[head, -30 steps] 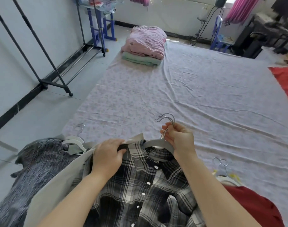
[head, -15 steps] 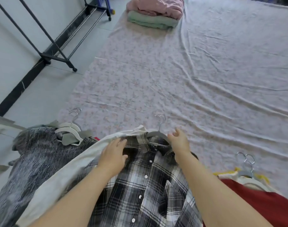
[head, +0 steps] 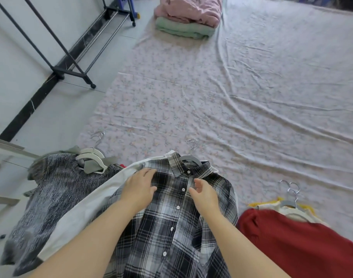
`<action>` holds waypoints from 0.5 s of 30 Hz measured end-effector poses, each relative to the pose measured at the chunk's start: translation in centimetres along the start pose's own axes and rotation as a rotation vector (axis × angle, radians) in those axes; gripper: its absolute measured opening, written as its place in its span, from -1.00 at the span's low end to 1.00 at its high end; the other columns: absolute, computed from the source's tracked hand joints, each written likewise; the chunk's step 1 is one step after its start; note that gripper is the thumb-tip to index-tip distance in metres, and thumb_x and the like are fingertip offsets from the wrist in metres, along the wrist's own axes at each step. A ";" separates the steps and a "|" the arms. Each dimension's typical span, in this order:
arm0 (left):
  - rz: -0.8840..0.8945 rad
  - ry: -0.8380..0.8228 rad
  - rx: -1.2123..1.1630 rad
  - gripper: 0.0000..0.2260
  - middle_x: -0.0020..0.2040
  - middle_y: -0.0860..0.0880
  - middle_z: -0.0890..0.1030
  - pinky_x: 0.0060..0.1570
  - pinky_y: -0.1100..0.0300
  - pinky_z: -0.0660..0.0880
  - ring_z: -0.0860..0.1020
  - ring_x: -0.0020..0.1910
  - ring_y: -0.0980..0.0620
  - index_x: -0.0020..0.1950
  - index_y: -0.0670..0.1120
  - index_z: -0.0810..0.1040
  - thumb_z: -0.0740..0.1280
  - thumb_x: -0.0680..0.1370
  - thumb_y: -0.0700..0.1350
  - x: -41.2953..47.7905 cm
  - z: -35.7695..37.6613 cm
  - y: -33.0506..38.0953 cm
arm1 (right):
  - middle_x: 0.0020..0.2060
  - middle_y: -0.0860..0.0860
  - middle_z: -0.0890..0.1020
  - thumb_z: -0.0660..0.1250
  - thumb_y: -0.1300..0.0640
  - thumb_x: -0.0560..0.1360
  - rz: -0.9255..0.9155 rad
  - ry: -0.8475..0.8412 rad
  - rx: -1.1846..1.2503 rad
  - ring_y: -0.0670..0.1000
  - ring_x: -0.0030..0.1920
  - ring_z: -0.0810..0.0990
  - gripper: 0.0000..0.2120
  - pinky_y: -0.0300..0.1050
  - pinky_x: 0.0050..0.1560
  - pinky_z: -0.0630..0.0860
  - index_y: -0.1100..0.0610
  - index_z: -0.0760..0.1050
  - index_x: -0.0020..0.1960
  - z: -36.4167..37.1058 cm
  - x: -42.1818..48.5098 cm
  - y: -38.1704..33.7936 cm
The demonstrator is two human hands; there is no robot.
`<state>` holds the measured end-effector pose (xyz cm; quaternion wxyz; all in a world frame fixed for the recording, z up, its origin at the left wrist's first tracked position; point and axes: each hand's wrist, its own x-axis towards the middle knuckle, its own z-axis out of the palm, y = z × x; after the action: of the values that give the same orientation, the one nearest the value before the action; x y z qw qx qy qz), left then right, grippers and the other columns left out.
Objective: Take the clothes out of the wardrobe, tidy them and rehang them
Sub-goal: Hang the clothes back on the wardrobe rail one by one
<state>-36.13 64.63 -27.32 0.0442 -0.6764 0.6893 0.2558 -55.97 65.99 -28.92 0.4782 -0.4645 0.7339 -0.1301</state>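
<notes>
A black-and-white plaid shirt (head: 171, 227) lies buttoned on a grey hanger (head: 191, 155) at the near edge of the bed, on top of a white garment (head: 87, 209). My left hand (head: 138, 187) rests flat on the shirt's left chest, fingers spread. My right hand (head: 204, 193) hovers open just right of the button line, holding nothing. A grey knitted top (head: 53, 197) on white hangers (head: 90, 155) lies to the left. A red garment (head: 300, 243) lies to the right, with a cream and yellow one on hangers (head: 290, 197) behind it.
The bed is covered by a pale floral sheet (head: 231, 87). Folded pink and green bedding (head: 187, 15) sits at its far end. A black clothes rack (head: 71, 71) stands on the grey floor along the left wall.
My right hand let go of the hanger hook and came down onto the shirt front. My left hand slid from the collar to the chest. The view tilted downward.
</notes>
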 end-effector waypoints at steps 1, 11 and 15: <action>-0.002 0.000 0.000 -0.49 0.43 0.01 0.27 0.35 0.05 0.22 0.25 0.40 -0.01 0.47 -0.03 0.16 0.24 0.56 0.00 -0.7 -0.5 -0.1 | 0.26 0.00 0.48 0.25 0.07 0.55 -0.010 0.003 -0.009 -0.03 0.22 0.46 -0.57 -0.13 0.19 0.41 0.11 0.32 0.38 -0.1 -0.7 -0.3; -0.072 0.014 -0.034 -0.54 0.37 0.00 0.33 0.28 0.07 0.28 0.32 0.32 -0.03 0.44 -0.02 0.21 0.20 0.56 -0.04 -9.0 -4.6 -7.1 | 0.24 0.05 0.50 0.25 0.12 0.55 -0.065 -0.042 -0.086 0.00 0.16 0.49 -0.60 -0.15 0.11 0.40 0.13 0.34 0.36 3.9 -6.3 -4.1; -0.116 0.030 -0.014 -0.53 0.36 0.00 0.33 0.27 0.08 0.26 0.31 0.32 -0.02 0.45 -0.04 0.18 0.19 0.57 0.00 -11.0 -5.7 -12.7 | 0.23 0.05 0.50 0.25 0.10 0.55 -0.091 -0.077 -0.141 0.01 0.17 0.49 -0.59 -0.15 0.10 0.41 0.13 0.32 0.38 8.1 -7.4 -7.3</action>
<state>-21.48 72.80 -21.60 0.0438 -0.7192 0.6477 0.2475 -44.36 70.13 -24.10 0.4657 -0.5344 0.7006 -0.0816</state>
